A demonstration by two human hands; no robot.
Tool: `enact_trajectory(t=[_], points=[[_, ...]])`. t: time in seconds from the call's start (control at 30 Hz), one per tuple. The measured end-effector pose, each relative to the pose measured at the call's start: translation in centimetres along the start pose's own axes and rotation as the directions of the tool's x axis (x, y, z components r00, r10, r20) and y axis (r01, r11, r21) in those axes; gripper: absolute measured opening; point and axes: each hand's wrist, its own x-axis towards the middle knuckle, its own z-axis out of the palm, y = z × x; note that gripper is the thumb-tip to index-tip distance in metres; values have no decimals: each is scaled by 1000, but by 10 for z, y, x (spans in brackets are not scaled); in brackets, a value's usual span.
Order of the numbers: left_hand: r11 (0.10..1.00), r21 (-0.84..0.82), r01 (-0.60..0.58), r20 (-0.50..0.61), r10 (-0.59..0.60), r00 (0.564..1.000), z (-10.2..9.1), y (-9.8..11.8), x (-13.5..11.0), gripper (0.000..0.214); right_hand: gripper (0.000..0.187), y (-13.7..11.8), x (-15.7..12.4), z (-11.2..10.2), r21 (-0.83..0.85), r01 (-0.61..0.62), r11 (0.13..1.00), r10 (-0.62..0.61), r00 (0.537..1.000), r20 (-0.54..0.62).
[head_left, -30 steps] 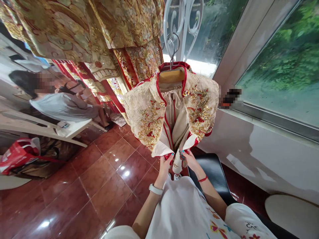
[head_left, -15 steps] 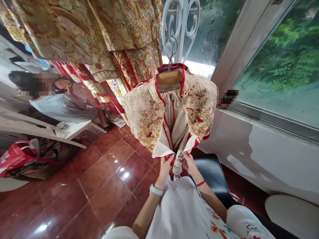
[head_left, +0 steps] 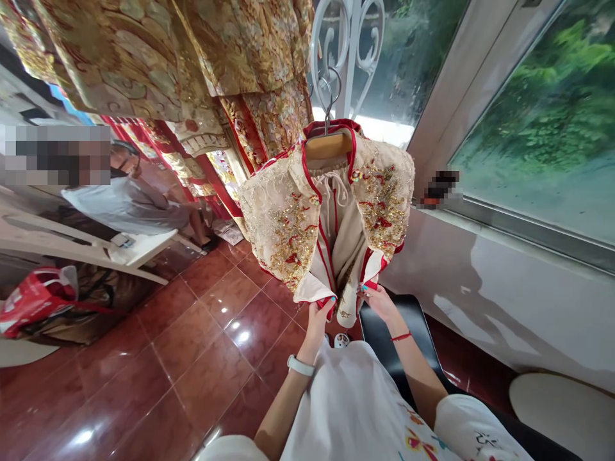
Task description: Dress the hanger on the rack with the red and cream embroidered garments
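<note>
A cream jacket (head_left: 283, 218) with gold and red beading and red piping hangs open at the front on a hanger (head_left: 328, 147). My left hand (head_left: 319, 315) pinches its lower front corner, where the pale lining is folded outward. On the other side, my right hand (head_left: 379, 299) grips the opposite front edge, also turned to show lining. Between the two edges, cream trousers (head_left: 339, 221) with a tied drawstring and red stripe show inside the jacket. The hanger's hook goes up to a white scrolled metal stand (head_left: 348, 57).
Gold embroidered garments (head_left: 144, 57) hang at upper left. A black chair (head_left: 398, 339) stands close by my right arm, below the window wall. To the left, a person in grey (head_left: 122, 205) sits by a white bench (head_left: 148, 246), with a red bag (head_left: 38, 301) nearby.
My right hand has moved outward to the right with the jacket's edge, so the front opening is wider low down. The left hand stays almost in place.
</note>
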Motion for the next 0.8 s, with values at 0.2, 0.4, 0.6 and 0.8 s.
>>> enact_trajectory(t=[0.2, 0.4, 0.6, 0.8], points=[[1000, -19, 9, -8, -9, 1000, 1, 0, -2, 44, 33, 2, -9, 8, -34, -80, 996, 83, 992, 94], [998, -62, 28, 34, -26, 999, 7, 7, -7, 48, 42, 7, -10, 19, -133, -179, 975, 194, 975, 108], [992, -123, 22, 135, -5, 991, 11, 17, -12, 45, 41, 16, -12, 49, -103, -142, 984, 157, 976, 151], [996, -84, -9, 134, 20, 991, 7, 14, -8, 40, 44, 21, -21, 63, -63, -105, 992, 113, 985, 127]])
